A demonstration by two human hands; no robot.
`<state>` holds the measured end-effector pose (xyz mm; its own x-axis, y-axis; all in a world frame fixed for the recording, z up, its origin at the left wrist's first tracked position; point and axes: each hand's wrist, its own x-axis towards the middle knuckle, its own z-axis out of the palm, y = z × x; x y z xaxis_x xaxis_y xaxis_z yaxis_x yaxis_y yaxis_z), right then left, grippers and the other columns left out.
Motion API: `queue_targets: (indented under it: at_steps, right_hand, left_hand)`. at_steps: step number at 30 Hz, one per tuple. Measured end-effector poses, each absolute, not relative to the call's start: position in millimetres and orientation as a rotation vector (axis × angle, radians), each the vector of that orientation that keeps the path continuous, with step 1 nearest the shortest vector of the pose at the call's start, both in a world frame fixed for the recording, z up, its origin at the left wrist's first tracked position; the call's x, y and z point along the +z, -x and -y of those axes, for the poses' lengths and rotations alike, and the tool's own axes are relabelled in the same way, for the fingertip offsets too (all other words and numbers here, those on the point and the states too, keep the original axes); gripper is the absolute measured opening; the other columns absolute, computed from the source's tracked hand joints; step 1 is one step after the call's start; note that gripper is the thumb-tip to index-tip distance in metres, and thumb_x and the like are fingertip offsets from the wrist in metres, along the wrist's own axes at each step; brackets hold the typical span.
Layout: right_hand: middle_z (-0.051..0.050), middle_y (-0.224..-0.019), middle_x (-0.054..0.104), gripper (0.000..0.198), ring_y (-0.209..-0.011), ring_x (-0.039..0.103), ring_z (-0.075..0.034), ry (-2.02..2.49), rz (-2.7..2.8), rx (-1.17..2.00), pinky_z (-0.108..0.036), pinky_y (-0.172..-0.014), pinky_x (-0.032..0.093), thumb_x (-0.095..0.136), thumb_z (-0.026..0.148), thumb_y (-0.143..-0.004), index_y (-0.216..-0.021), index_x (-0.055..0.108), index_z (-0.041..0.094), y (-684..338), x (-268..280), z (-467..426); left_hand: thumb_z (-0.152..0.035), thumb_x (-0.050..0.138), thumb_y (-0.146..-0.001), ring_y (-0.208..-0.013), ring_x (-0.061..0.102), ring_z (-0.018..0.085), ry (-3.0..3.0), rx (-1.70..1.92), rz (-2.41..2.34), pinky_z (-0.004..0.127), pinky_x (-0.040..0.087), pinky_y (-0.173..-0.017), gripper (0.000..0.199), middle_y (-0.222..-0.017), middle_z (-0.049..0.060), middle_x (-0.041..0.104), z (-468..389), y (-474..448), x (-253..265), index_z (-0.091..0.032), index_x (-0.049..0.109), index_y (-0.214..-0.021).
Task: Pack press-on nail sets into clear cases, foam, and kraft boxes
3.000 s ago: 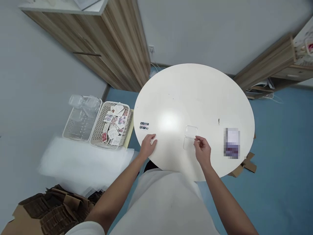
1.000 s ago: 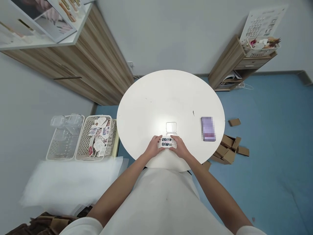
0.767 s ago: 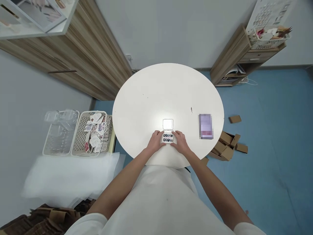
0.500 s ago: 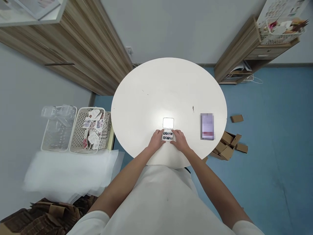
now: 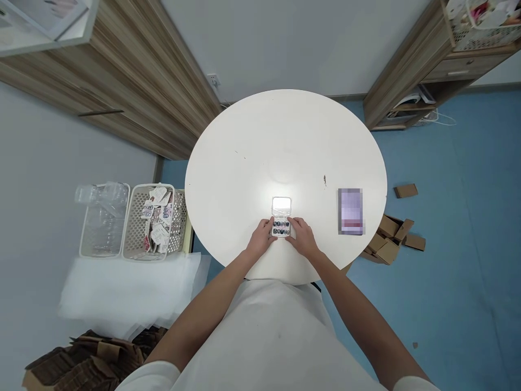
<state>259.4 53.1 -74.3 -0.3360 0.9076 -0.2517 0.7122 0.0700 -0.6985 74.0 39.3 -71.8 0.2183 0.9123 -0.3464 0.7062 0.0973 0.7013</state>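
While beside hands: phone (image 5: 350, 211), baskets (image 5: 151, 221).

The flat item (image 5: 350, 211) right on the desk (image 5: 285, 141) is blurred out; the far-right shelf basket (image 5: 484, 24) is cut off.

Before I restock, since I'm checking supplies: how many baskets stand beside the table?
2. A basket of clear plastic cases on the far left, and touching it, nearer the table, a basket of printed cards. None else shows.

Two baskets (image 5: 105, 220), one clear case (image 5: 281, 217)
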Motion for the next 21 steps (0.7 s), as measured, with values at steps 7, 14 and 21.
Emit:
queue_targets:
  at_steps: [7, 14, 21]
  right_hand:
    - [-0.009, -0.117, 0.045, 0.063, -0.104, 0.045, -0.025, 1.659, 2.124, 1.050, -0.041, -0.085, 0.037, 0.053, 0.026, -0.073, -0.130, 0.028, 0.024, -257, -78, -48]
    - [-0.010, -0.122, 0.042, 0.062, -0.107, 0.042, -0.025, 1.687, 2.066, 0.982, -0.040, -0.087, 0.035, 0.045, 0.026, -0.078, -0.133, 0.017, 0.021, -250, -78, -35]
    - [-0.010, -0.108, 0.048, 0.061, -0.099, 0.044, -0.024, 1.913, 1.958, 1.057, -0.038, -0.086, 0.033, 0.046, 0.018, -0.074, -0.131, 0.023, 0.018, -236, -73, -34]
  left_hand:
    - [-0.012, 0.056, -0.073, -0.094, 0.051, 0.017, -1.689, 0.356, -1.536, 0.034, 0.046, -0.082, 0.076, -0.113, 0.005, 0.040, -36, -72, -74, -0.032, 0.017, -0.134]
    - [-0.017, 0.058, -0.072, -0.085, 0.051, 0.015, -1.573, 0.402, -1.642, 0.032, 0.045, -0.079, 0.073, -0.111, 0.006, 0.042, -31, -79, -65, -0.028, 0.022, -0.133]
    - [-0.022, 0.062, -0.067, -0.077, 0.049, 0.014, -1.361, 0.489, -1.713, 0.031, 0.044, -0.076, 0.062, -0.097, 0.005, 0.049, -35, -83, -63, -0.021, 0.039, -0.125]
